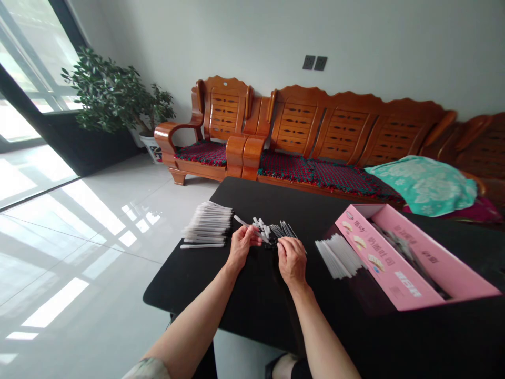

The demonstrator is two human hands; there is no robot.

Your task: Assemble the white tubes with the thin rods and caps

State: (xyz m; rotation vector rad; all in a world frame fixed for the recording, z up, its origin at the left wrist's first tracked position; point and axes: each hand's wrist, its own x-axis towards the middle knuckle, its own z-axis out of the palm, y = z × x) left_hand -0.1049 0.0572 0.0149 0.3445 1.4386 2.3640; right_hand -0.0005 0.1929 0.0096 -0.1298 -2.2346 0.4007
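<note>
My left hand [242, 245] is closed on a slim white tube [240, 221] that sticks out up and to the left. Beside it my right hand [292, 258] has its fingers pressed together at the near side of a bunch of thin dark rods [284, 228]; what it pinches, if anything, is hidden. Between the hands lie several short white pieces [261, 225]. Left of my left hand a stack of long white tubes [207, 225] with dark ends rests on the black table [197, 284]. Translucent white sticks [339, 256] lie to the right of my right hand.
A pink open box [389, 263] with dark items inside stands on the table's right side. Behind the table are a wooden armchair [224, 110] and a wooden bench [343, 126] with a turquoise cloth [428, 184]. A potted plant [114, 95] is at the back left.
</note>
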